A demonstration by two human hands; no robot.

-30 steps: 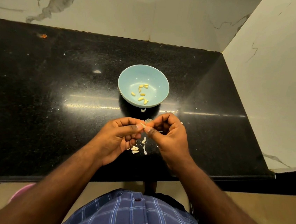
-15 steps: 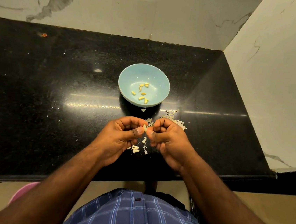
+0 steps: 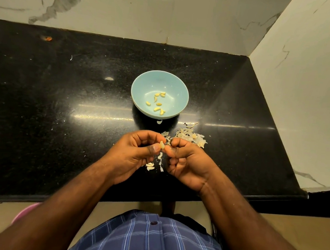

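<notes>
A small pale garlic clove (image 3: 161,144) is pinched between the thumb and fingers of my left hand (image 3: 134,154), just above the black counter (image 3: 59,113). My right hand (image 3: 186,163) meets it from the right, its thumb and curled fingers pinching the clove's skin. Beyond the hands stands a light blue bowl (image 3: 143,86) holding several peeled yellowish cloves (image 3: 158,103). A heap of dry skins (image 3: 189,136) lies to the right of the bowl's front. Under the hands are more skin bits and a couple of cloves (image 3: 152,165).
Marble walls close the counter at the back and on the right (image 3: 305,99). An orange speck (image 3: 47,38) lies far back left. The counter's front edge (image 3: 274,197) runs just behind my wrists. A pink object (image 3: 25,214) shows below the edge at left.
My hands drew slightly towards me and my right hand lowered, uncovering the skin heap behind it. The clove stays pinched between both hands.
</notes>
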